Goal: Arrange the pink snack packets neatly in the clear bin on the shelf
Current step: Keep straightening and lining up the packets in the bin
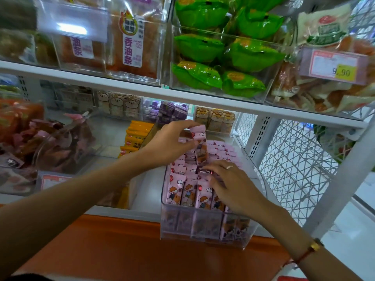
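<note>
A clear bin (205,234) stands on the lower shelf, pulled partly over the front edge, and is filled with several upright pink snack packets (183,189) with cartoon figures. My left hand (168,142) is raised over the middle of the bin and pinches a small bunch of pink packets (197,138) lifted above the rows. My right hand (231,183) lies on the front rows, fingers pressing on the packet tops; a ring shows on one finger.
Left of the bin are yellow packets (134,136) and a clear bin of brownish-pink snacks (60,147). The upper shelf (182,96) overhangs closely, holding green packets (223,57). A white wire-mesh side panel (294,169) stands right. An orange ledge (121,250) runs below.
</note>
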The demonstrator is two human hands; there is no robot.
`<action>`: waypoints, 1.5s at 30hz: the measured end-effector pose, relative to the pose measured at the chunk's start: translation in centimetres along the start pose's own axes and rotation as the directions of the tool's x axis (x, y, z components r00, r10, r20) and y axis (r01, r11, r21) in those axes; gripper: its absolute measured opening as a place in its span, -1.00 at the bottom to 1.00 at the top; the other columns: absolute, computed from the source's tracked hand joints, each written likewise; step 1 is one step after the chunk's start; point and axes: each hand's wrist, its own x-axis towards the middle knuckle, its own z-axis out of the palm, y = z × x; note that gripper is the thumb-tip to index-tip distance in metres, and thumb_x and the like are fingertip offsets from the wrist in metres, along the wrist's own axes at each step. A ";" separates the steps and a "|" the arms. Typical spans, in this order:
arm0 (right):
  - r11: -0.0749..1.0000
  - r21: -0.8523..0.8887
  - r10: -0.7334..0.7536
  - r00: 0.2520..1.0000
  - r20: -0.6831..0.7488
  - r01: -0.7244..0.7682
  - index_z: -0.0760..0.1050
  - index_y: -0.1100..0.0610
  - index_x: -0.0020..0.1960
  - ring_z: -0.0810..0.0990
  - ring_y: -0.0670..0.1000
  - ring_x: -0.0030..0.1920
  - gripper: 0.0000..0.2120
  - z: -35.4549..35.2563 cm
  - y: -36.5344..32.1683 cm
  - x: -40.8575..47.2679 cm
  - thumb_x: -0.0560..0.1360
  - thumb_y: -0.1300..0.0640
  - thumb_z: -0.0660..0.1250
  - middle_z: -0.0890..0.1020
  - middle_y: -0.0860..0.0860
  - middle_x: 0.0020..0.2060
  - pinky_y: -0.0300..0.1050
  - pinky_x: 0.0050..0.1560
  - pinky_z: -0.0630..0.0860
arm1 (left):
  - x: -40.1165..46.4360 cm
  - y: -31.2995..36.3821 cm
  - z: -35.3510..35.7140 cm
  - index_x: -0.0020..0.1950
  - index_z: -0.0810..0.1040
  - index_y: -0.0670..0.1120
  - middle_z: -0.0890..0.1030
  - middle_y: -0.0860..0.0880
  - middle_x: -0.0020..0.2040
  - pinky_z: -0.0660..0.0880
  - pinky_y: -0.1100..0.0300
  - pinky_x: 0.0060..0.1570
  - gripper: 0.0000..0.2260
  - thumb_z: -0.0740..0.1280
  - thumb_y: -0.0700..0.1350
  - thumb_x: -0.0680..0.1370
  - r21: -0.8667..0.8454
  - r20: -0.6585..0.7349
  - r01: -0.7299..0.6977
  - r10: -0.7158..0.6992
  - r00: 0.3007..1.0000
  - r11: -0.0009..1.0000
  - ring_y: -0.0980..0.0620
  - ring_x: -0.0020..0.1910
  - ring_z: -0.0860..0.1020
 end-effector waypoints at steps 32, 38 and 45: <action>0.998 -0.048 0.041 0.994 0.103 -0.036 0.19 -0.18 0.47 0.15 0.02 0.50 -0.50 -1.4 -0.7 -2.0 0.56 -0.27 0.05 0.19 -0.03 0.51 0.10 0.48 0.11 | 3.2 -1.2 3.5 0.11 0.61 -0.01 0.61 0.05 0.13 0.28 0.34 -0.28 -0.76 0.29 0.09 0.57 0.548 0.447 -0.208 -0.073 0.891 0.810 0.17 -0.09 0.44; 0.996 -0.069 0.063 0.991 0.121 -0.054 0.21 -0.16 0.45 0.14 0.04 0.49 -0.52 -1.0 -0.8 -1.9 0.57 -0.27 0.03 0.19 -0.01 0.51 0.06 0.45 0.06 | 2.3 -0.4 2.9 0.11 0.56 -0.04 0.60 0.05 0.06 0.44 0.25 -0.09 -0.81 0.25 0.01 0.60 0.395 0.088 0.025 -0.065 0.994 0.918 0.14 -0.06 0.51; 0.996 0.047 0.072 0.993 0.098 -0.076 0.30 -0.10 0.42 0.15 0.02 0.48 -0.55 -1.0 -0.8 -1.7 0.57 -0.20 0.13 0.20 -0.02 0.50 0.02 0.44 0.11 | -2.2 1.8 0.8 0.05 0.54 -0.02 0.59 0.18 -0.10 0.58 0.33 -0.14 -0.87 0.29 -0.01 0.58 -0.216 -0.436 0.077 -0.166 0.884 0.973 0.25 -0.12 0.59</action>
